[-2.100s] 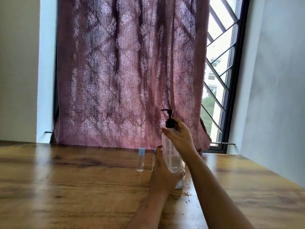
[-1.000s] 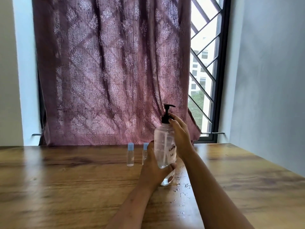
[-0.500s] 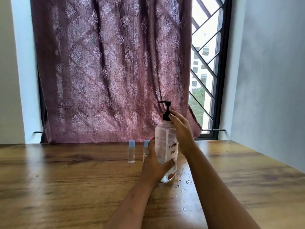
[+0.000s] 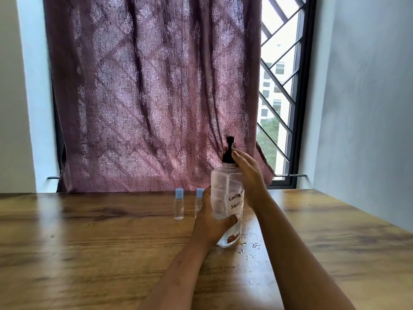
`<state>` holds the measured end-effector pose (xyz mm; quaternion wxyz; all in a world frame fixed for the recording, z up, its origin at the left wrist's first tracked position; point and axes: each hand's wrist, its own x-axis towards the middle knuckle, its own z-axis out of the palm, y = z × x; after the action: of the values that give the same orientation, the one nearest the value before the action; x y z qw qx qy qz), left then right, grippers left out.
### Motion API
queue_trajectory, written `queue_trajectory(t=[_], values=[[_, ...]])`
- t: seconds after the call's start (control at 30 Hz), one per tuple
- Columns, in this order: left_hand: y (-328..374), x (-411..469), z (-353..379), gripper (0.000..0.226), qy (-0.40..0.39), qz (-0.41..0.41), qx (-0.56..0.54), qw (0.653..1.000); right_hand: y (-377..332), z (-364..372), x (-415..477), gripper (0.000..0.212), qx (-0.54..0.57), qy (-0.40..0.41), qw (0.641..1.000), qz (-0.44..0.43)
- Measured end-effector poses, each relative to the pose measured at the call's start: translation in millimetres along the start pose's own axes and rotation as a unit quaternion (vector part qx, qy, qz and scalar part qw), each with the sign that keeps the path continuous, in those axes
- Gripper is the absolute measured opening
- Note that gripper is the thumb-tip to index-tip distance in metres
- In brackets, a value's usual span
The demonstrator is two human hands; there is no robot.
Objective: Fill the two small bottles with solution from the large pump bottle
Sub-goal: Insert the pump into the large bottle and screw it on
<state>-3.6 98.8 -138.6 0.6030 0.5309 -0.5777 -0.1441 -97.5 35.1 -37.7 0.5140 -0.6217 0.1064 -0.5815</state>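
Observation:
The large clear pump bottle (image 4: 225, 193) with a black pump head and a handwritten white label stands on the wooden table (image 4: 89, 253). My left hand (image 4: 211, 222) wraps its lower body from the left. My right hand (image 4: 248, 175) grips the black collar at the neck. Two small clear bottles with blue caps stand upright just left of it: one (image 4: 179, 204) apart, the other (image 4: 198, 203) partly hidden behind my left hand. Both have their caps on.
Drops of spilled liquid (image 4: 252, 245) lie on the table right of the big bottle. A mauve patterned curtain (image 4: 152, 92) hangs behind the table's far edge, with a barred window (image 4: 279, 90) to its right and a grey wall (image 4: 368, 97) along the right side.
The pump head has turned, its spout no longer pointing left. My hands stay on the bottle in the same grip. The view has shifted slightly.

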Motion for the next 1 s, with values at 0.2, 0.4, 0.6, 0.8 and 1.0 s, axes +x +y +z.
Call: queue_trajectory(t=[0.2,0.4,0.6,0.8,1.0], values=[[0.1,-0.5,1.3,0.081,-0.012,-0.004,-0.009,1.000,4.0,0.9,-3.3,0.031,-0.081,0.083,0.992,-0.042],[0.0,-1.4,-0.1,0.077,-0.010,-0.013,-0.024,1.000,6.1,8.4,-4.6,0.036,-0.081,0.049,0.995,-0.017],[-0.3,0.0,0.5,0.077,-0.012,-0.017,-0.035,0.999,2.2,3.5,-3.7,0.020,-0.063,0.040,0.997,-0.019],[0.1,0.0,-0.1,0.077,-0.017,-0.022,-0.037,0.999,0.6,5.5,-5.0,0.016,-0.051,0.072,0.995,-0.038],[-0.8,1.4,-1.2,0.079,-0.017,-0.039,-0.051,0.998,2.9,7.4,-4.5,0.012,-0.094,0.024,0.995,-0.033]])
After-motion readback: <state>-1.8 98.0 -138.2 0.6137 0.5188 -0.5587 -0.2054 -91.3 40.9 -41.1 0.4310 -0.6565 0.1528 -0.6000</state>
